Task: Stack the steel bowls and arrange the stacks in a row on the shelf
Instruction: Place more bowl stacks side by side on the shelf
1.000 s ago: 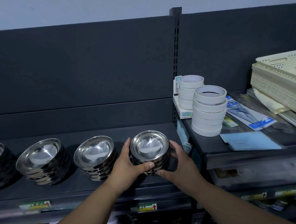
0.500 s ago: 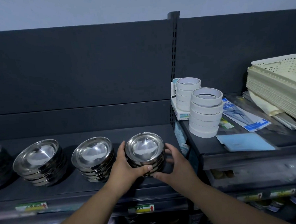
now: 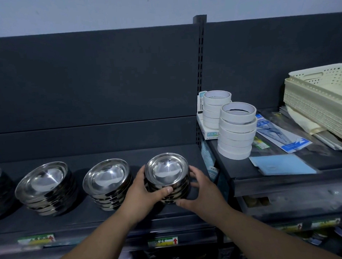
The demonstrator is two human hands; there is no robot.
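Left grip and right grip clamped round bowl stack, on shelf just right of neighbour stack. Steel likely stiff, slick, weighty; hold low, both sides.

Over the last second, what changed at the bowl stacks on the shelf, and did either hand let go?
The rightmost bowl stack has edged slightly left, closer to the neighbouring stack, with the left hand and right hand still gripping its sides. Nothing was taken up or let go. The third stack, the tape rolls and the baskets stayed put.
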